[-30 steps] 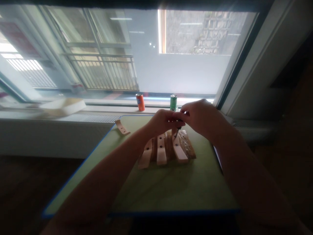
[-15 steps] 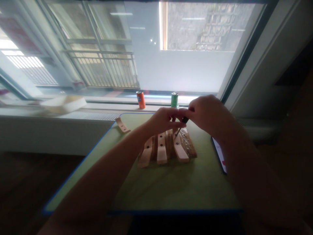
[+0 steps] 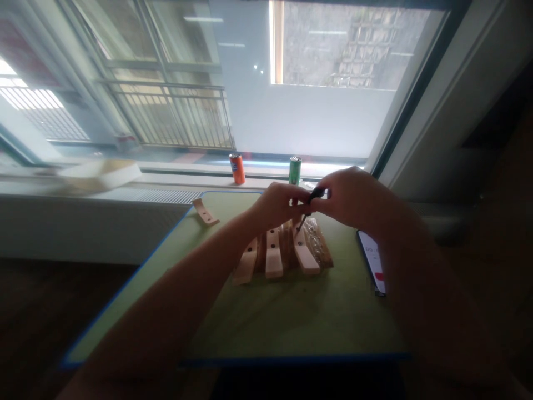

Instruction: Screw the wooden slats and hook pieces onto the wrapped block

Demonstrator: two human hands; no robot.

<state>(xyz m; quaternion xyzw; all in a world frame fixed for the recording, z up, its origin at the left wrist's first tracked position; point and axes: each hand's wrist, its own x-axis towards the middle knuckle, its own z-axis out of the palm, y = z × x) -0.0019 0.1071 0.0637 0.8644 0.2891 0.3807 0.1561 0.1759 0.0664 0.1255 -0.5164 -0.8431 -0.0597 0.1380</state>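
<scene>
My right hand (image 3: 352,194) grips the dark handle of a screwdriver (image 3: 316,193), which leans with its thin shaft pointing down to the left. The fingers of my left hand (image 3: 277,204) are closed round the shaft just below the handle. Its tip meets the upper screw of the right wooden hook (image 3: 307,259), a bent pale strip. A middle wooden hook (image 3: 273,262) and a left wooden hook (image 3: 246,268) lie alongside, dark screw heads showing. All three rest on a brown wooden board (image 3: 322,250) partly covered in clear plastic wrap.
A loose wooden hook (image 3: 205,213) with two holes lies at the back left of the green table (image 3: 266,322). By my right forearm is a phone (image 3: 371,261). On the windowsill stand an orange can (image 3: 237,169), a green can (image 3: 295,170) and a pale box (image 3: 100,175).
My right hand has shifted its grip on the handle, opening a gap between thumb and forefinger. My left fingers stay at the screwdriver. The view has moved slightly.
</scene>
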